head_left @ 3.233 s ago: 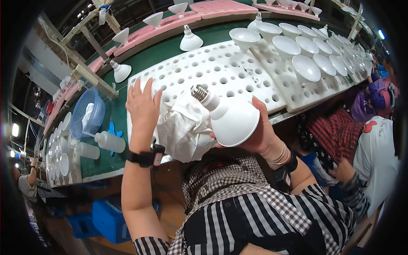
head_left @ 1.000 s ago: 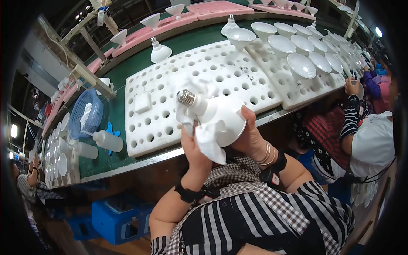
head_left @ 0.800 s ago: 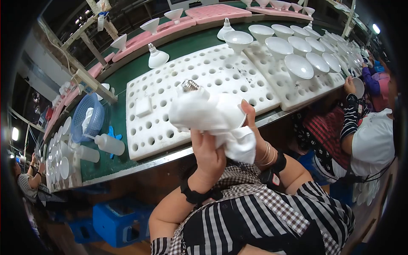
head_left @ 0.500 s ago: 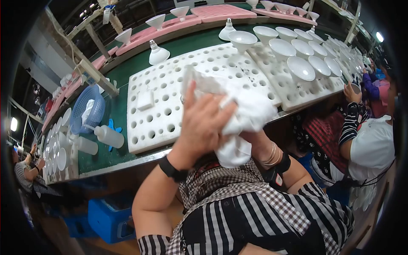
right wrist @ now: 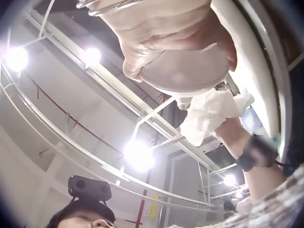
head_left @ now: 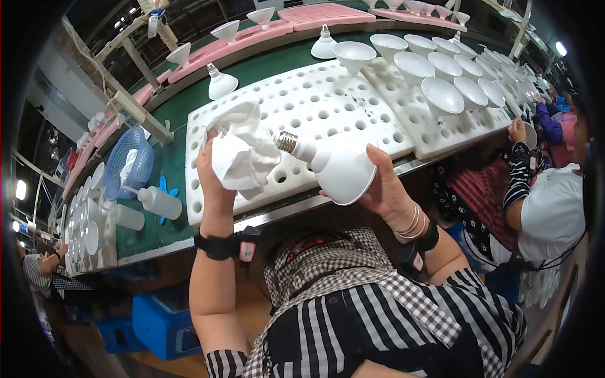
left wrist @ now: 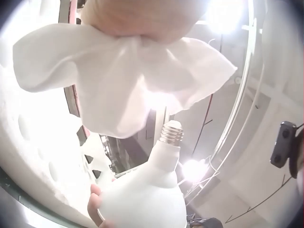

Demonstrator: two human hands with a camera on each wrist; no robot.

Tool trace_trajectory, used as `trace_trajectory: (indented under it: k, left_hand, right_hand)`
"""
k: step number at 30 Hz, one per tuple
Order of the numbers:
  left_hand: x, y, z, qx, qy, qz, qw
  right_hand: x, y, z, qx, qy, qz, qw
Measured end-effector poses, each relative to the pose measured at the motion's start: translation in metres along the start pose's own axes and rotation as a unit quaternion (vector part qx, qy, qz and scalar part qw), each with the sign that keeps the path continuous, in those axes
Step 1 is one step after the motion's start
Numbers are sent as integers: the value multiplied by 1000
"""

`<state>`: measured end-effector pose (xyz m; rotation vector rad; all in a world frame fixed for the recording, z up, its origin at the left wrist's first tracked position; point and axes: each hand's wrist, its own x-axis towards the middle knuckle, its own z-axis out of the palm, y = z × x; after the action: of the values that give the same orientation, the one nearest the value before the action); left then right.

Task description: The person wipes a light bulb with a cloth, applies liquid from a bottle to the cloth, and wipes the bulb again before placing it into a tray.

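Note:
My left hand (head_left: 214, 179) grips a crumpled white cloth (head_left: 242, 151) over the foam board, to the left of the bulb. In the left wrist view the cloth (left wrist: 109, 80) hangs from the fingers, a little apart from the screw base. My right hand (head_left: 392, 195) holds a white reflector light bulb (head_left: 345, 167) by its wide end, thumb over the rim. The bulb is tilted, its metal screw base (head_left: 287, 142) pointing up and left. The textured lens (right wrist: 185, 71) shows in the right wrist view, cupped in the palm.
A white foam board (head_left: 302, 113) with rows of holes lies ahead; another board (head_left: 435, 129) holds several bulbs. Bulbs such as this one (head_left: 222, 82) stand on the green belt (head_left: 170, 116). At left are a blue basket (head_left: 128, 165) and a squeeze bottle (head_left: 161, 201). People work at right.
The cloth was wrapped and rubbed around the bulb; my left hand has drawn it off to the left, uncovering the bulb. My right hand keeps its hold. Bulbs on the belt have shifted left.

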<state>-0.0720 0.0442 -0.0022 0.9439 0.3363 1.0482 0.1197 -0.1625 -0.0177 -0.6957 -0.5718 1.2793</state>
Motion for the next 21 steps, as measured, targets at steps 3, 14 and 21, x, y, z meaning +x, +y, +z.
trace_trajectory:
  k: [3, 14, 21]
  left_hand:
    - [-15, 2, 17, 157, -18, 30, 987]
    - [-25, -31, 47, 284, -26, 50, 957]
    - [-27, -25, 61, 237, -36, -32, 970]
  right_hand:
    - [1, 1, 0, -10, -7, 6, 1000]
    - [-3, 7, -7, -510, -20, -287, 810]
    - [-1, 2, -4, -566, -28, -367, 738]
